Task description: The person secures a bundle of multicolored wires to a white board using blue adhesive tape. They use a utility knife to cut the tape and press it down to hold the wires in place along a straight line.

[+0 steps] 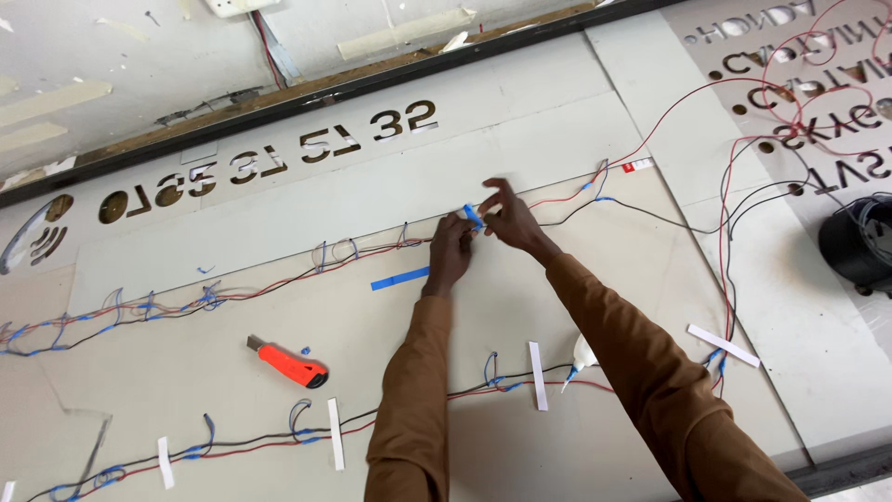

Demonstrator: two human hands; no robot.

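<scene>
A wide pale grey tabletop [520,437] made of flat sheet panels fills nearly the whole view. Its far edge ends at a dark frame strip [353,88], and behind the strip there is a whitish wall [111,56] with some pieces of beige tape stuck on it. A row of digit shapes [279,158] is cut through the upper panel, and at the right a second panel [790,84] carries cut-out letter shapes, seen upside down.

Two lines of red, black and blue wires run across the tabletop: the upper wire line [279,279] and the lower wire line [242,444]. The lower one is held down by short white tape strips [537,376]. A loose blue tape strip [400,278] lies just below the upper wire line, near the left hand [450,253]. An orange utility knife [290,363] lies between the two lines, well apart from both hands. A white glue tube [583,354] lies near the right sleeve. At the right edge a black round object [857,244] sits among loose red wire [808,102].

Both hands meet on the upper wire line. The left hand's fingers are pressed together on the wire. The right hand [509,217] pinches a small blue tape piece [474,217] between thumb and forefinger, with the other fingers spread upward. This tape piece is at the wire, between the two hands.
</scene>
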